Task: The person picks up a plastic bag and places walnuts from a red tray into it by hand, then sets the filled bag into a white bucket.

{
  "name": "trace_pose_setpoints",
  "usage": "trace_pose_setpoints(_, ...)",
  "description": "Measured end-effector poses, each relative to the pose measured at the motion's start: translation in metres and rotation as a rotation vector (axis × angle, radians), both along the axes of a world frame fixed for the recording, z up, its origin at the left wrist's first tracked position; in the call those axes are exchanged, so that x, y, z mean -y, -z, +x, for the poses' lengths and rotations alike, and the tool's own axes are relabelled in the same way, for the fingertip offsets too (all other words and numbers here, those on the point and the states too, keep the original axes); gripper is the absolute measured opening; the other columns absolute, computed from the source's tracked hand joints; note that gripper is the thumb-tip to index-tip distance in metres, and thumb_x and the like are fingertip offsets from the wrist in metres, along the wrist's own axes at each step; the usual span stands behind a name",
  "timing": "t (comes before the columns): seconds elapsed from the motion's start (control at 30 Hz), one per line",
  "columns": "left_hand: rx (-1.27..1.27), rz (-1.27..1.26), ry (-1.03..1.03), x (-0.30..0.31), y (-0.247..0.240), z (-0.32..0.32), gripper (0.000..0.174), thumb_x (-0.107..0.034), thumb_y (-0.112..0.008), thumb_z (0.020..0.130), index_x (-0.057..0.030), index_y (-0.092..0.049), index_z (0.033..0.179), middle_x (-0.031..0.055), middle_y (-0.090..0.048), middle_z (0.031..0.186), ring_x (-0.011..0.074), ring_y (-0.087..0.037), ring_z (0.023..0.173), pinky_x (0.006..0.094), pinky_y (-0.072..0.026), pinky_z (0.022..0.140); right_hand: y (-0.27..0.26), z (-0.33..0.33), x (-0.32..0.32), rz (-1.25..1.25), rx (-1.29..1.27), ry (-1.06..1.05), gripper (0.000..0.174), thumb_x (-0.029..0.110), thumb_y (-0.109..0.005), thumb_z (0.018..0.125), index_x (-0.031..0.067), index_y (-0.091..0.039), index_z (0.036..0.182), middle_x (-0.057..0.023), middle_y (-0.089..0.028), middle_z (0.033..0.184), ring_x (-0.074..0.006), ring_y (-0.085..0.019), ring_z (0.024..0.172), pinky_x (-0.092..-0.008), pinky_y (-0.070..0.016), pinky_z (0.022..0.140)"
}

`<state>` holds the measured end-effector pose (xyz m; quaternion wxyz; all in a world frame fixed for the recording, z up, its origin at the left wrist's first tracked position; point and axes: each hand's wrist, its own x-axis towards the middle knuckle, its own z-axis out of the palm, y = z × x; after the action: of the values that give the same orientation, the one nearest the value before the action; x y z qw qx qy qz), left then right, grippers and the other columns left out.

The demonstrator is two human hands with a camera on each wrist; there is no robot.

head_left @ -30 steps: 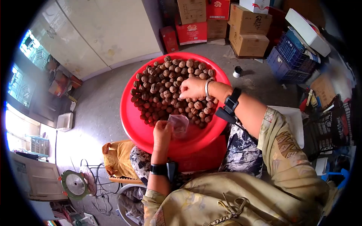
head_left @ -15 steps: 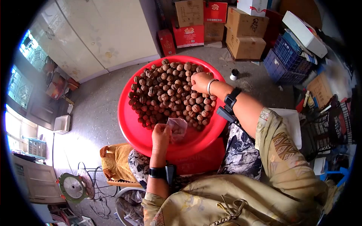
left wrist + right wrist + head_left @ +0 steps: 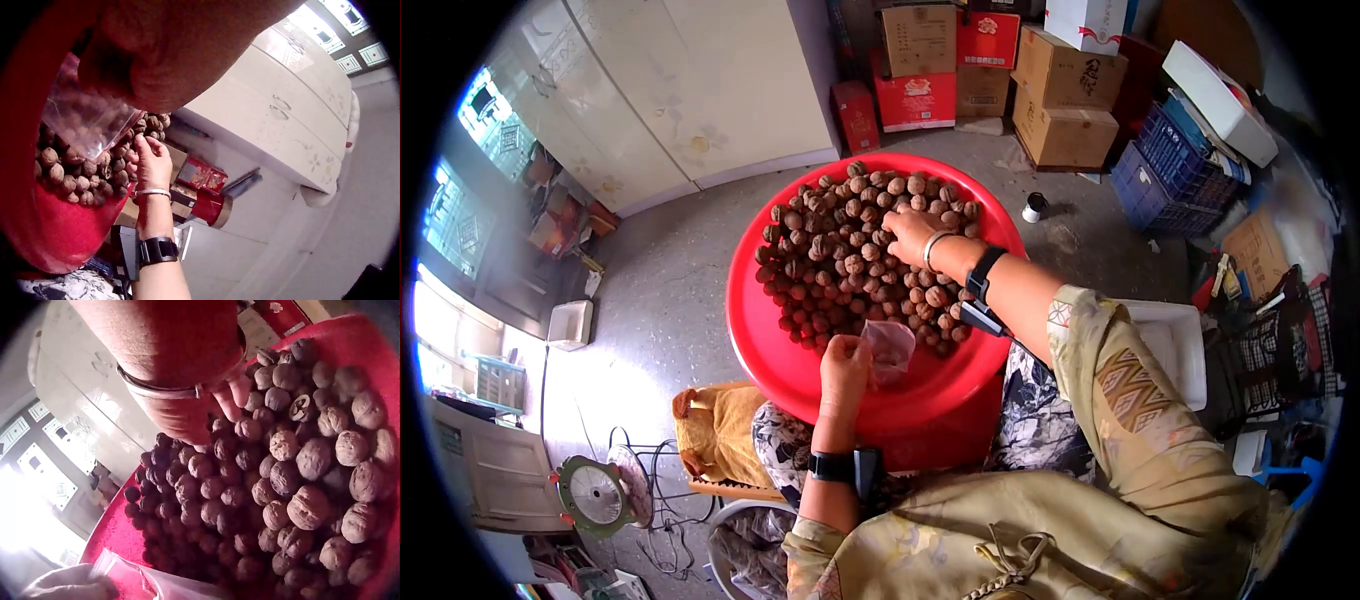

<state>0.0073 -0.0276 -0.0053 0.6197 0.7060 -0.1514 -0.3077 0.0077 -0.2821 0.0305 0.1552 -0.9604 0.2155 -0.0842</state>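
A heap of walnuts (image 3: 840,270) fills much of a round red basin (image 3: 760,350) in front of the person. My left hand (image 3: 845,375) pinches the rim of a small clear plastic bag (image 3: 890,350) over the basin's near side; walnuts show through the film in the left wrist view. My right hand (image 3: 915,238), with a bangle at its wrist, reaches into the heap's far right part. Its fingers (image 3: 232,403) bend down among the walnuts in the right wrist view. I cannot tell whether they grip one, as the palm hides the fingertips.
The basin stands close before the person's knees. Cardboard boxes (image 3: 1065,100) and blue crates (image 3: 1175,165) stand beyond it, with a small white cup (image 3: 1033,208) on the floor. A white tub (image 3: 1175,345) lies right, a yellow cloth (image 3: 725,430) left.
My right hand first went outward to the heap's right side, then came back left over the walnuts. The left hand keeps its hold on the bag. The head view has shifted slightly.
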Motion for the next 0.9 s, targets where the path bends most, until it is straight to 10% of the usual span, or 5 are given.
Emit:
trace_pose_setpoints(0.57, -0.044, 0.012, 0.013, -0.001, -0.002, -0.001, 0.016, -0.016, -0.057, 0.092, -0.0008, -0.052, 0.091, 0.0049, -0.055, 0.065, 0.0127, -0.051, 0.044, 0.0254, -0.0420, 0.039, 0.008, 0.002, 0.002, 0.023, -0.086, 0.051, 0.022, 0.013, -0.058, 0.082, 0.0053, -0.064, 0.103, -0.0162, -0.053, 0.122, -0.0328, -0.056, 0.111, -0.0410, -0.0474, 0.092)
trace_pose_setpoints(0.9, 0.006, -0.013, 0.004, 0.000, 0.002, 0.001, 0.018, -0.016, -0.058, 0.091, -0.0006, -0.050, 0.089, 0.0049, -0.053, 0.059, 0.0117, -0.048, 0.041, 0.0252, -0.0408, 0.037, 0.016, 0.003, 0.030, 0.222, 0.034, 0.068, 0.019, 0.018, -0.066, 0.070, 0.0089, -0.067, 0.087, -0.0148, -0.067, 0.090, -0.0316, -0.064, 0.091, -0.0393, -0.0501, 0.080)
